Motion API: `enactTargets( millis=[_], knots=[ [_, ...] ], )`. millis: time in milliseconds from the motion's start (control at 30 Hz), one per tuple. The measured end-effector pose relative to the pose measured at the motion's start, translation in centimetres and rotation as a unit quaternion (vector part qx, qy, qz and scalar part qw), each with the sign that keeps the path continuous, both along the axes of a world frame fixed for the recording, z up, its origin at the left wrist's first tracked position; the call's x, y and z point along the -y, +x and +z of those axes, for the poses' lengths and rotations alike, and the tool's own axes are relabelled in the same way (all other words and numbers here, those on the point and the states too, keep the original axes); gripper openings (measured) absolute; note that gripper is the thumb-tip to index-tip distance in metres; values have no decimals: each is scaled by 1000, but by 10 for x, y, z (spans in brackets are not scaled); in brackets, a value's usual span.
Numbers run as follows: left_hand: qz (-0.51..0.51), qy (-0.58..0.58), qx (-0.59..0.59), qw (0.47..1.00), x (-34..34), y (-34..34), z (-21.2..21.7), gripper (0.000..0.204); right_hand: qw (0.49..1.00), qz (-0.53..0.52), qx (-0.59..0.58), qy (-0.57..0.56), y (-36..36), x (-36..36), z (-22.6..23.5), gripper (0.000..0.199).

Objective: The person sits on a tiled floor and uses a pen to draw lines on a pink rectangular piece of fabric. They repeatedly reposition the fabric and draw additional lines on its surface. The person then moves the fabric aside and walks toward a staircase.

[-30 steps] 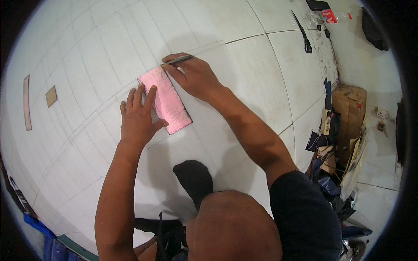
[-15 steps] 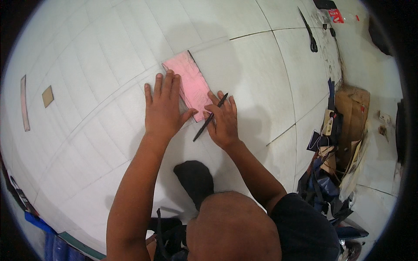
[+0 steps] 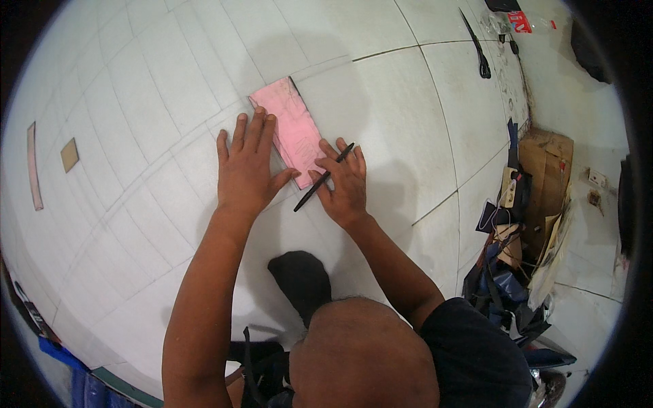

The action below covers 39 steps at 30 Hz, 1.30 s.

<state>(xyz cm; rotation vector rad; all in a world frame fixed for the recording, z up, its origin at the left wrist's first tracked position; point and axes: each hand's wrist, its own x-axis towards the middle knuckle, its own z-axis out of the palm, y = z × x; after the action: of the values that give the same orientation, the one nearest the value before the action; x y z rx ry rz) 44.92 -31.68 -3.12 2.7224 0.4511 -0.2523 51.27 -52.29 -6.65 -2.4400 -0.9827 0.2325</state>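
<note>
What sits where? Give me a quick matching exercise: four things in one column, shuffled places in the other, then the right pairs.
Things:
1. pen
2. scissors
3. pink piece
4. tan piece

Places:
A. beside the thin strip, far left of the picture
B. lying between the left hand and the right hand
C. held in the right hand
D. toward the upper right of the picture

Pairs: 1-C; 2-D; 3-B; 4-A
</note>
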Motion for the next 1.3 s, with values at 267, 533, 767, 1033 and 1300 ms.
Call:
enactTargets(
  millis=[267,533,767,1033,1300],
  knots=[
    [-8,12,-17,1000,2,4,6,104,1000,-13,0,12,-1,0,-2,23],
    [8,-30,6,1000,-1,1,1,107,1000,-7,13,0,-1,-1,1,26],
    [10,-47,31,998,-2,0,-1,104,1000,0,8,-8,0,0,1,29],
    [14,-42,22,999,-3,0,-2,105,1000,2,16,-11,-1,-1,-1,30],
    [9,-32,-7,999,-4,5,6,96,1000,-5,7,0,0,0,1,30]
  ],
)
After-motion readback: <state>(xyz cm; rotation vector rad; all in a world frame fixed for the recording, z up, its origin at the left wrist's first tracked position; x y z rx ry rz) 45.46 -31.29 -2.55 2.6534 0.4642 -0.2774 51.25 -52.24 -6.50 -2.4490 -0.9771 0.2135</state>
